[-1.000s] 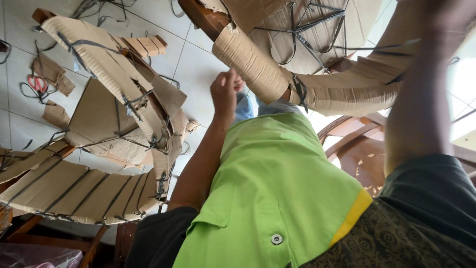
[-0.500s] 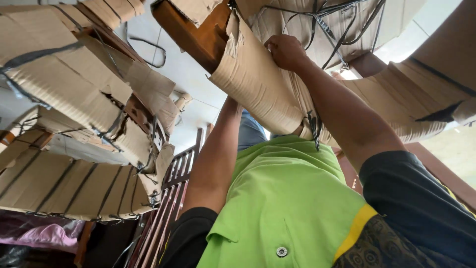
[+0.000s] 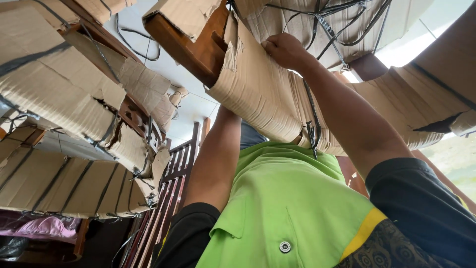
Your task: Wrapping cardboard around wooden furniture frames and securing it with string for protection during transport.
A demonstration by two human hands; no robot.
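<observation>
Fingers (image 3: 277, 47) of your right hand (image 3: 287, 52) are now closing on the cardboard wrap (image 3: 258, 89) around the wooden furniture leg (image 3: 198, 47), having risen there; your left hand is hidden behind that wrap, grip unclear.

Brown corrugated cardboard wrapping (image 3: 258, 89) at upper centre, curved around dark wood, bound with black straps. More strapped cardboard bundles (image 3: 64, 99) at left, torn in places, probably furniture parts.
</observation>
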